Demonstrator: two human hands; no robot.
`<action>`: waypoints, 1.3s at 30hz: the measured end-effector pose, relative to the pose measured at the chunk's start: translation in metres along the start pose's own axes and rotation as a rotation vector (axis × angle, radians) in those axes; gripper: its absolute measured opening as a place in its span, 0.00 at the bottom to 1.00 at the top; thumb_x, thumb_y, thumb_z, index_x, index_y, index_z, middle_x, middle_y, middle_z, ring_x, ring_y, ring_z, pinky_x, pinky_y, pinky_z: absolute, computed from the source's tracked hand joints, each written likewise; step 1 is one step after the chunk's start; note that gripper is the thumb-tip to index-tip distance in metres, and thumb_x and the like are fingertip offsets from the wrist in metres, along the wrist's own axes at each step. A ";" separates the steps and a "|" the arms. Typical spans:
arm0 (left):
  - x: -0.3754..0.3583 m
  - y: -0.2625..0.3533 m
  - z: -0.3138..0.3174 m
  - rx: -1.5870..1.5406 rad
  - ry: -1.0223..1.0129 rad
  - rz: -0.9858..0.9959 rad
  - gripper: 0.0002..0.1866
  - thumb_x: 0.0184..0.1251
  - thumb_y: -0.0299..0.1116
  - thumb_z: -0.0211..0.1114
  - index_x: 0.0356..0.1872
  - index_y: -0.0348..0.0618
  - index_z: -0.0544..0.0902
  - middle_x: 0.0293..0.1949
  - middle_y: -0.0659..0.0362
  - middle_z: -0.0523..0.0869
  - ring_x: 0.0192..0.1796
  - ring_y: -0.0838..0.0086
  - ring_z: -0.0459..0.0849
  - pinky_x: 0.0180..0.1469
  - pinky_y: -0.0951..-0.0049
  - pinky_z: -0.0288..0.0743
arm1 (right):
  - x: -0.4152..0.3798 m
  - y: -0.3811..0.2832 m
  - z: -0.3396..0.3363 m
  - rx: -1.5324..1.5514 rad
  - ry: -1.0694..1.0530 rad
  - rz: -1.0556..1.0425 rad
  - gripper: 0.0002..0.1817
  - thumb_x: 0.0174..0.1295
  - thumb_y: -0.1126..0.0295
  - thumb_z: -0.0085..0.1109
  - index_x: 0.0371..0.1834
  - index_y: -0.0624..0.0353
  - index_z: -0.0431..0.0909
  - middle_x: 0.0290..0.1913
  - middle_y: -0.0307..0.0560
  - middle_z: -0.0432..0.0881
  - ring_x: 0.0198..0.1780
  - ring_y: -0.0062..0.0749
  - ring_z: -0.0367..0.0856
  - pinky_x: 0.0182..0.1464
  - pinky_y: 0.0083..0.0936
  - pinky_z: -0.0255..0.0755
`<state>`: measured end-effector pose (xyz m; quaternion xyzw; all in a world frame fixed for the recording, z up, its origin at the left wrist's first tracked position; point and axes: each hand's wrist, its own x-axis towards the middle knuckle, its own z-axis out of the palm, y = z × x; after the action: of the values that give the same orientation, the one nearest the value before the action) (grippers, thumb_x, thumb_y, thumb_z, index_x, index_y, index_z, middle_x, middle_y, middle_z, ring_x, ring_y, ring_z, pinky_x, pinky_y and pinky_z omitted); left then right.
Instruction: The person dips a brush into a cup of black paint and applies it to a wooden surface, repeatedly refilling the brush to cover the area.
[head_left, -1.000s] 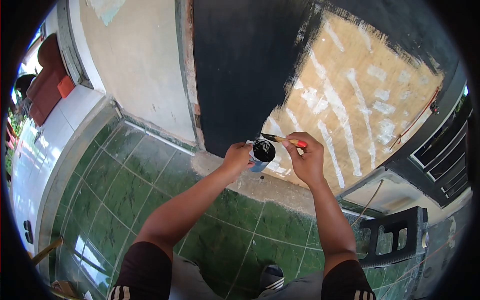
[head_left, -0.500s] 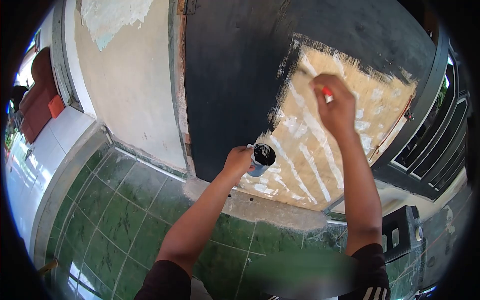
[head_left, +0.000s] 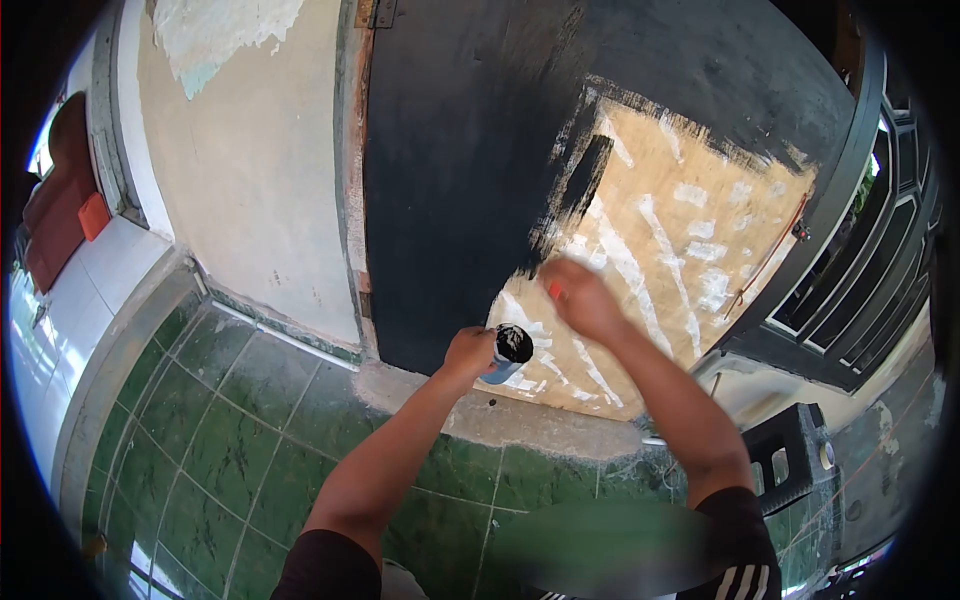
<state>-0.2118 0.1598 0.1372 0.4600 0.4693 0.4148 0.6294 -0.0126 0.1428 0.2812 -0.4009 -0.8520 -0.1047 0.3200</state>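
Observation:
My left hand (head_left: 468, 352) grips a small blue cup of black paint (head_left: 508, 350) low in front of the door. My right hand (head_left: 580, 298), blurred by motion, holds a paintbrush with a red handle (head_left: 553, 291) against the door (head_left: 460, 150). Most of the door is black. A bare plywood patch (head_left: 690, 240) with white filler streaks fills its lower right part. A fresh black stroke (head_left: 585, 185) runs down the patch's left edge, above my right hand.
A concrete sill (head_left: 520, 420) lies under the door, with green floor tiles (head_left: 230, 400) in front. The beige wall (head_left: 250, 170) stands to the left. A dark metal gate (head_left: 880, 260) is at the right, and a black block (head_left: 790, 455) sits below it.
My right hand swept the brush down from the upper left of the bare patch to near the cup, leaving a new black stroke. The cup hand barely moved.

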 end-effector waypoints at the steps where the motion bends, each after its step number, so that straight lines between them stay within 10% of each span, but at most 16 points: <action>1: 0.002 -0.002 -0.001 0.007 -0.014 -0.005 0.20 0.82 0.44 0.60 0.55 0.34 0.82 0.43 0.52 0.81 0.41 0.62 0.88 0.45 0.64 0.88 | 0.023 0.001 -0.026 0.045 0.030 0.037 0.07 0.69 0.79 0.63 0.47 0.61 0.84 0.52 0.54 0.87 0.53 0.53 0.87 0.57 0.38 0.81; 10: 0.015 -0.005 -0.004 0.034 -0.068 -0.035 0.20 0.82 0.44 0.61 0.57 0.35 0.83 0.43 0.52 0.82 0.38 0.64 0.87 0.41 0.68 0.87 | 0.105 -0.010 -0.153 -0.687 0.589 -0.338 0.05 0.68 0.74 0.66 0.45 0.58 0.84 0.47 0.52 0.85 0.48 0.50 0.86 0.48 0.42 0.81; 17: 0.000 -0.010 0.000 0.056 -0.068 -0.060 0.22 0.81 0.44 0.61 0.60 0.35 0.82 0.43 0.53 0.83 0.38 0.65 0.88 0.41 0.67 0.87 | -0.028 -0.005 0.025 -0.224 -0.218 -0.242 0.05 0.66 0.77 0.62 0.42 0.59 0.83 0.47 0.52 0.84 0.49 0.49 0.85 0.55 0.43 0.81; 21: 0.000 -0.011 0.001 0.078 -0.080 -0.054 0.22 0.81 0.44 0.61 0.61 0.35 0.82 0.43 0.53 0.83 0.39 0.66 0.88 0.41 0.67 0.87 | 0.010 -0.005 -0.012 -0.011 -0.126 -0.041 0.06 0.67 0.77 0.63 0.45 0.59 0.84 0.54 0.52 0.86 0.58 0.50 0.86 0.61 0.41 0.81; 27: 0.007 -0.008 0.004 0.069 -0.129 -0.044 0.21 0.81 0.45 0.60 0.59 0.35 0.82 0.43 0.52 0.83 0.38 0.66 0.87 0.41 0.67 0.87 | 0.131 -0.017 -0.147 -0.403 0.527 -0.407 0.09 0.60 0.81 0.68 0.43 0.61 0.84 0.48 0.51 0.85 0.49 0.50 0.87 0.50 0.39 0.84; 30: 0.009 -0.008 0.005 0.060 -0.141 -0.042 0.21 0.81 0.45 0.61 0.58 0.35 0.82 0.43 0.52 0.83 0.38 0.67 0.87 0.41 0.68 0.86 | 0.119 -0.017 -0.128 -0.496 0.529 -0.390 0.09 0.61 0.84 0.66 0.42 0.62 0.84 0.47 0.53 0.87 0.50 0.51 0.87 0.53 0.39 0.82; 35: -0.004 -0.006 0.010 0.141 -0.117 -0.001 0.21 0.80 0.45 0.61 0.54 0.33 0.84 0.41 0.53 0.84 0.37 0.67 0.87 0.40 0.69 0.86 | 0.016 -0.001 0.007 -0.449 -0.091 -0.389 0.13 0.56 0.77 0.64 0.45 0.61 0.83 0.47 0.50 0.83 0.52 0.46 0.84 0.58 0.36 0.81; 39: -0.009 -0.017 0.018 0.140 -0.100 -0.025 0.20 0.79 0.43 0.60 0.48 0.33 0.86 0.33 0.54 0.85 0.31 0.70 0.85 0.35 0.68 0.83 | 0.017 -0.020 0.012 -0.068 -0.319 -0.112 0.04 0.70 0.75 0.62 0.45 0.61 0.83 0.46 0.51 0.84 0.47 0.47 0.86 0.51 0.39 0.82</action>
<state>-0.1953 0.1436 0.1252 0.5173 0.4706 0.3495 0.6235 -0.0414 0.1451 0.2845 -0.3749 -0.9089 -0.0862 0.1609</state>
